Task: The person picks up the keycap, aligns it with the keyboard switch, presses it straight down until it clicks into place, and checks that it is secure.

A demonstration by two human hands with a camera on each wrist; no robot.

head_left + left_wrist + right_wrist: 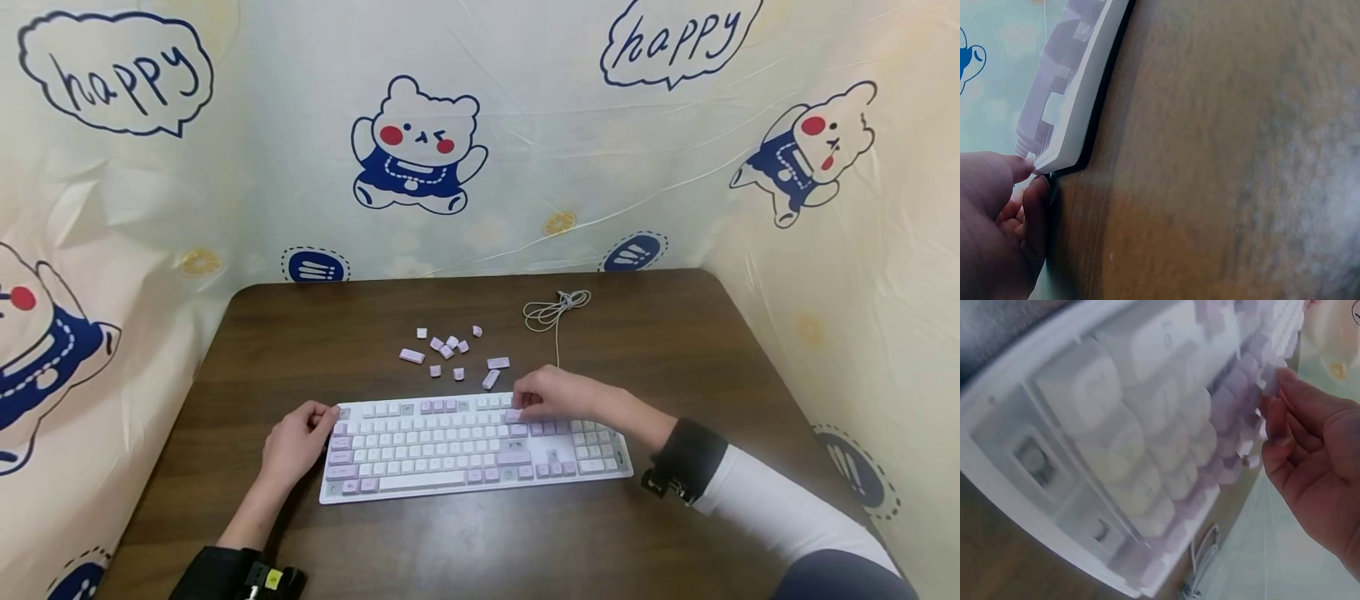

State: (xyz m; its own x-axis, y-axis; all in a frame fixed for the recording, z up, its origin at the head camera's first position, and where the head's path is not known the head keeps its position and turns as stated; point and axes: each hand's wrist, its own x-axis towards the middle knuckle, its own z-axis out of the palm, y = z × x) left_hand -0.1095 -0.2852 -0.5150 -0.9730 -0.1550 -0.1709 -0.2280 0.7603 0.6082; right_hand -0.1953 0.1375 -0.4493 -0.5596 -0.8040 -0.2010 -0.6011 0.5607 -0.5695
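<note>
A white and lilac keyboard (422, 479) lies on the brown table, with a few spots bare of keycaps. At its far left corner my left hand (294, 443) holds the edge, thumb on top and a finger below, as the left wrist view also shows. My right hand (561, 395) is over the upper right part of the keys. In the right wrist view its thumb and forefinger pinch a pale lilac keycap (1269, 380) above the key rows; I cannot tell whether it is free of the board. Behind the keyboard lie loose lilac keycaps (412, 356), several of them small and square.
A bundled pale cable (551, 312) lies behind the keyboard and runs down toward its back edge. The brown table (465, 550) is bordered at the back and sides by a pale curtain (540, 150) printed with bears.
</note>
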